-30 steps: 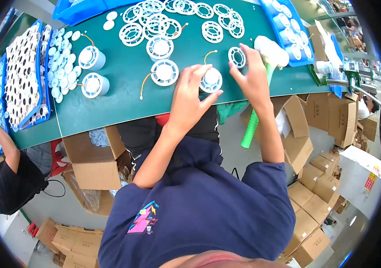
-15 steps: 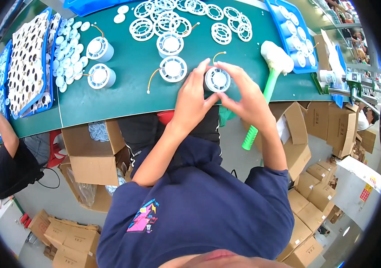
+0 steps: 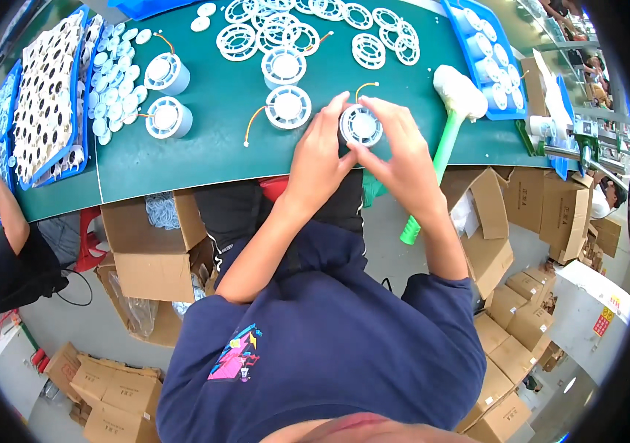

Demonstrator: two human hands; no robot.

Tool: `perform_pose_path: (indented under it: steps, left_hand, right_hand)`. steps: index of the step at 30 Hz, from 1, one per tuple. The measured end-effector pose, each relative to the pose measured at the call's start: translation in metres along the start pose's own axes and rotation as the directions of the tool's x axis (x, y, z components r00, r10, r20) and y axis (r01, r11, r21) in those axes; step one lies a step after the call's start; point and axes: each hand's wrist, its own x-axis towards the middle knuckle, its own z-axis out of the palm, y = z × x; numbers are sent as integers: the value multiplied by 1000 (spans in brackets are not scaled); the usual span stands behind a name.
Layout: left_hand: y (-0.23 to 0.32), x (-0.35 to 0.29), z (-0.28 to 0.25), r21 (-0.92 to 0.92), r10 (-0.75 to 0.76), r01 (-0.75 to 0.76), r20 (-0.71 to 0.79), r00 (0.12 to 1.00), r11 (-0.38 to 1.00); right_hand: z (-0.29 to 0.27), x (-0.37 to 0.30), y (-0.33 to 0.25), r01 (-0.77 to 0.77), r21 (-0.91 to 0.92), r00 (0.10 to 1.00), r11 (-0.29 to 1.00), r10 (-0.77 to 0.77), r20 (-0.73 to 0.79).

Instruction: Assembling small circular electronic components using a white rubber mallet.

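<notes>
Near the table's front edge, my left hand (image 3: 318, 155) and my right hand (image 3: 402, 148) wrap round a small white cylinder (image 3: 362, 127) from both sides. It stands upright with a slotted ring and a round hub on top, and a thin orange-yellow wire (image 3: 363, 87) sticks out behind it. To the left of my hands are two more white cylinders, a nearer one (image 3: 287, 107) with a wire trailing left and a farther one (image 3: 284, 67). A mallet (image 3: 456, 96) with a white wrapped head and green handle lies to the right, its handle overhanging the edge.
White slotted rings (image 3: 279, 31) are scattered at the back. Two cylinders (image 3: 168, 118) stand left, beside a heap of pale discs (image 3: 117, 88) and blue trays (image 3: 49, 96). A blue tray (image 3: 519, 111) of cylinders sits right. Cardboard boxes (image 3: 154, 275) stand below; a co-worker (image 3: 12, 251) is at far left.
My right hand's fingers have shifted slightly round the cylinder, with the thumb now a little higher against its near side. At far left the co-worker's arms have moved.
</notes>
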Motion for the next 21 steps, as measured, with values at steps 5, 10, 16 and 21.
perform_pose_path:
  steps: [5, 10, 16, 21]
  left_hand:
    - [0, -1, 3, 4, -13, 13, -13, 1000, 1000]
    - [-1, -2, 3, -2, -10, 10, -38, 999, 1000]
    - [-1, -2, 6, 10, 17, -16, -51, 999, 1000]
    - [1, -2, 7, 36, 18, -16, -75, 997, 999]
  right_hand:
    - [4, -2, -2, 0, -63, 999, 998, -3, -49]
    - [12, -5, -2, 45, -141, 989, 989, -64, -136]
    - [12, -7, 2, 38, -194, 985, 980, -69, -156]
    - [23, -6, -6, -6, -226, 975, 974, -45, -220]
